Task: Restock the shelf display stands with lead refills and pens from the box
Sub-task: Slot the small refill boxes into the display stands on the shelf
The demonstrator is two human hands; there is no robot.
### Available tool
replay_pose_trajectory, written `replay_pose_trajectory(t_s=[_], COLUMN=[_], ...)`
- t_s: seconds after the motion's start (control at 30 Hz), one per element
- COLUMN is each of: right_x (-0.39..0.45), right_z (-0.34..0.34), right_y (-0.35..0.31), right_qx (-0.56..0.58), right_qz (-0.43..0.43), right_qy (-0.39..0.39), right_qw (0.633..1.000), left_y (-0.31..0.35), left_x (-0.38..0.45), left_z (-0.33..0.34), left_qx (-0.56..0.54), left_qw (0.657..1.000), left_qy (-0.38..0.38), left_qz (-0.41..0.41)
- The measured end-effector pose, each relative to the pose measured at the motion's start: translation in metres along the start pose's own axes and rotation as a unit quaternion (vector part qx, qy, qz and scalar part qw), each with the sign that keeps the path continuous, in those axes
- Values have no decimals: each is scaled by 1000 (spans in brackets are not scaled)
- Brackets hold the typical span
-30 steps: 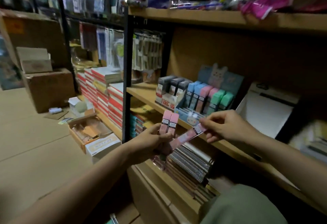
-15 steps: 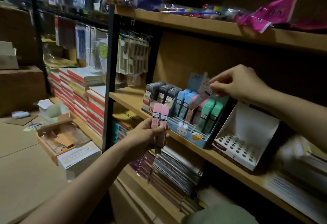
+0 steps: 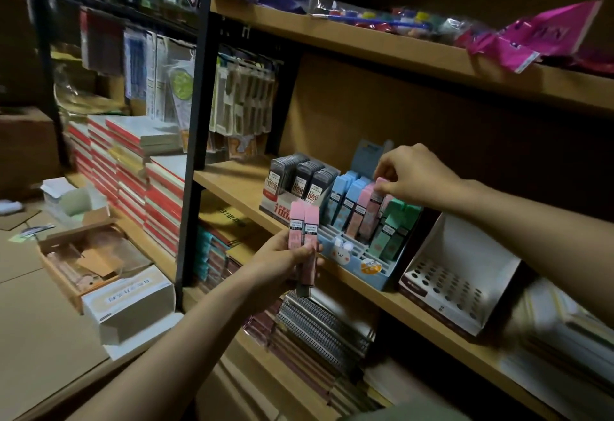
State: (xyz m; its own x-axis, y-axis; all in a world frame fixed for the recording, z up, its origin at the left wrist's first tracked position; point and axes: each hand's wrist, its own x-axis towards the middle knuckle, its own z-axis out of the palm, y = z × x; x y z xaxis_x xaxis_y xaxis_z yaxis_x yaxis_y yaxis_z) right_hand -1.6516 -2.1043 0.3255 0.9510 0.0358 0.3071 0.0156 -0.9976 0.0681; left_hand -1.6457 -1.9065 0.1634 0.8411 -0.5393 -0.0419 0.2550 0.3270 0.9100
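Seating: right hand (image 3: pixel 407 173) pinches the top end of a pink lead refill case (image 3: pixel 374 203) with curled fingertips, the case standing in the pink row of the blue display stand (image 3: pixel 357 256).
Left hand: left hand (image 3: pixel 282 259) grips a small bunch of spare pink cases (image 3: pixel 304 226) by their lower halves, labels facing the camera, held just in front of the shelf (image 3: pixel 239 184) edge, near the stand's left front corner.
Stand: sits on the middle shelf near its front edge; blue rows left, pink middle, green right; front slots look unfilled. A grey refill display (image 3: pixel 299 181) stands touching or just beside its left side; which one, unclear.
Pen stand: white holed pen stand (image 3: pixel 448 287) to the right on the same shelf, no pens visible in its holes.
Box: open carton (image 3: pixel 89 261) on the floor, well apart to the left.
Handling, judged: cases look light, stiff, smooth plastic, likely slippery; contents brittle, so no dropping. Best hold is a pinch across the narrow sides at the top end, leaving the bottom free to slide into a slot.
Step, judged: pink row part filled; spares and pens yet to go.
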Motion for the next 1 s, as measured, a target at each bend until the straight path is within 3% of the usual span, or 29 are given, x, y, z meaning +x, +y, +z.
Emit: replay_pose_trajectory(t_s=[0.3, 0.57, 0.8, 0.9, 1.0], right_x=[0, -10, -11, -20, -41], right_z=[21, 40, 37, 32, 36], right_y=[3, 0, 2, -3, -25], right_qx=[-15, -40, -56, 57, 261], right_qz=[36, 93, 86, 43, 36], right_qy=[-13, 70, 66, 133, 48], right_qw=[999, 992, 993, 989, 964], left_y=[5, 9, 9, 9, 8], left_x=[-2, -7, -10, -11, -12], left_z=[-3, -4, -2, -2, -1], left_qx=[2, 8, 23, 19, 19], left_qw=[1000, 1000, 999, 997, 995], left_qy=[-4, -9, -44, -74, -100], left_qz=[9, 20, 17, 15, 22])
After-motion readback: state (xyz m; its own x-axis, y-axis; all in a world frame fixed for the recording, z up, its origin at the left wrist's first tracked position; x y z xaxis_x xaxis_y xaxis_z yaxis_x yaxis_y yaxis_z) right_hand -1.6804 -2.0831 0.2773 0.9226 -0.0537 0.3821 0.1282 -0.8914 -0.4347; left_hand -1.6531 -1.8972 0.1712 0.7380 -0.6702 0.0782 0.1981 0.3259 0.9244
